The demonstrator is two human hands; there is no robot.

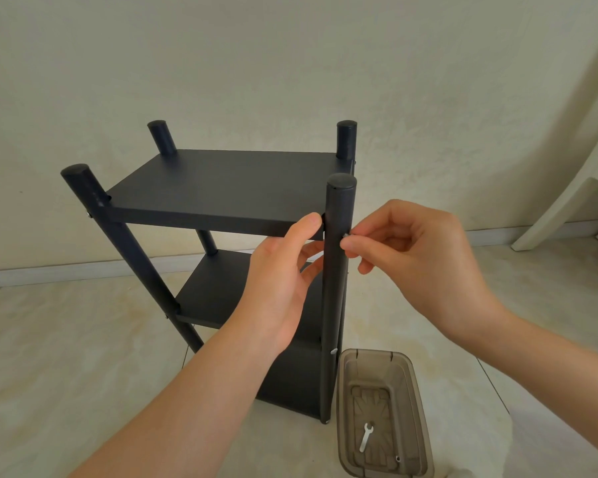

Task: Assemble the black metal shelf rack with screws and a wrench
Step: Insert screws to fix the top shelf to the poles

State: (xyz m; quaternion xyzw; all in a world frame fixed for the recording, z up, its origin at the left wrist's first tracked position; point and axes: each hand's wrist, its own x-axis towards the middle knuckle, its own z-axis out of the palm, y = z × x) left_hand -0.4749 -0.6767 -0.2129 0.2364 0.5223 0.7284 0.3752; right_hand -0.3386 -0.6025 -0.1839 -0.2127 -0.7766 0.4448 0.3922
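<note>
Between the pinching fingers (354, 243) of the right hand (425, 260), a screw (345, 234) meets the near post (335, 288), apparently to be started by touch, while the left hand (283, 281) clasps the top shelf (221, 188) just beside them, likely keeping the holes aligned; the wrench (366, 437) lies well below.

a home room: pale tiled floor (83, 357), plain plastered wall (290, 63), white skirting board (66, 270)

No text, label, brand, number or sign can be read on anything in view.
</note>
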